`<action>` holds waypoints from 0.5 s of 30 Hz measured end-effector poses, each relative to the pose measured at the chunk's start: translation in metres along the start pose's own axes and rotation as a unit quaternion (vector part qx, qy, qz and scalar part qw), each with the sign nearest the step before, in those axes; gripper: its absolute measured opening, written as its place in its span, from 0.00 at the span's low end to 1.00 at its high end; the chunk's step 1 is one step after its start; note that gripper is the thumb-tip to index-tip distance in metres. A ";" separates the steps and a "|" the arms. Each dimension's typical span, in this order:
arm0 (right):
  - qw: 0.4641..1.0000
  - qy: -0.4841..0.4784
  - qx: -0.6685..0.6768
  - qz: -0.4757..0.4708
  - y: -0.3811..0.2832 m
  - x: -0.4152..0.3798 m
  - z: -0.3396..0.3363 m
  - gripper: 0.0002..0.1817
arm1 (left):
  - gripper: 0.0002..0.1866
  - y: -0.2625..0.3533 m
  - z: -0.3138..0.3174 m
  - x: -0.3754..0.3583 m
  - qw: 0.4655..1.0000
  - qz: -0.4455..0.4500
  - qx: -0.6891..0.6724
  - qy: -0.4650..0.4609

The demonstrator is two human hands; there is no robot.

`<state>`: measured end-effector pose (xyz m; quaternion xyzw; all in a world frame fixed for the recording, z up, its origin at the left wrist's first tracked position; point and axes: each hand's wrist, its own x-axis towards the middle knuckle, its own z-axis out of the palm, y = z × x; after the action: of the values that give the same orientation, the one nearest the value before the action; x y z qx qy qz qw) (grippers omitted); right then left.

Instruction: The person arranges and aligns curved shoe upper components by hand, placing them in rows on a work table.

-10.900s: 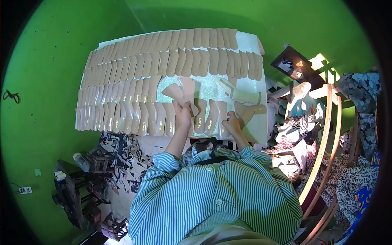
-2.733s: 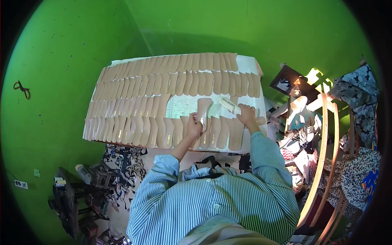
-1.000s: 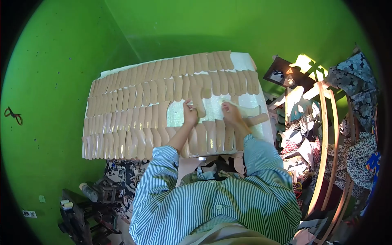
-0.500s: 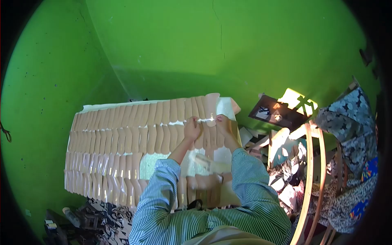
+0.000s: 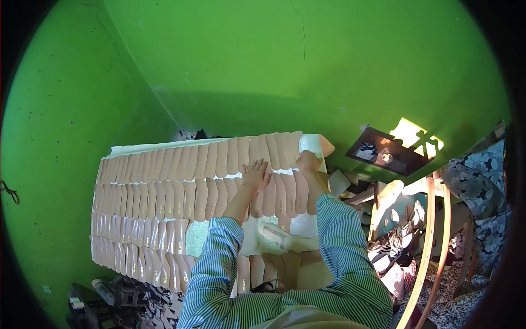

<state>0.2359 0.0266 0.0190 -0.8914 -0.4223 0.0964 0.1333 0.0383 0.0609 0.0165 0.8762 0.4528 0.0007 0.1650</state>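
Observation:
My left hand (image 5: 256, 174) lies palm down with fingers spread, across the lower ends of the top row of tan shoe insoles (image 5: 219, 156) and the tops of the row below. The last insole (image 5: 294, 147) at the right end of the top row lies flat, overlapping its neighbour. My right hand (image 5: 308, 162) is closed at that insole's lower right edge. Its curled fingers hide whether they grip it. Below my forearms, on the table, is a pale block-like thing with a white oblong part (image 5: 276, 233), which I cannot identify.
Overlapping insoles cover much of the pale-topped table (image 5: 197, 237) in several rows; some bear gold lettering. A wooden frame (image 5: 426, 241) and patterned cloth (image 5: 476, 175) stand at the right. Scraps (image 5: 394, 236) lie on the floor; a green wall (image 5: 230, 66) rises behind.
The insole that both hands held up at the top row's right end now lies flat in the row. My left hand has opened and spread. My right hand has moved slightly right in view.

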 end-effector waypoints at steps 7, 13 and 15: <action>0.996 -0.023 -0.078 -0.024 0.000 -0.001 0.001 0.10 | 0.28 -0.004 0.007 -0.002 1.000 0.007 -0.001 0.009; 0.990 0.080 -0.102 -0.049 0.001 -0.012 0.002 0.10 | 0.27 -0.008 0.010 -0.006 0.997 0.038 -0.054 0.050; 0.982 0.144 -0.103 -0.063 0.002 -0.022 0.003 0.11 | 0.26 -0.010 0.010 -0.007 0.994 0.030 -0.047 0.091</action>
<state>0.2228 0.0087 0.0170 -0.8765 -0.4617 -0.0857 0.1059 0.0277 0.0582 0.0049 0.8771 0.4389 0.1067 0.1634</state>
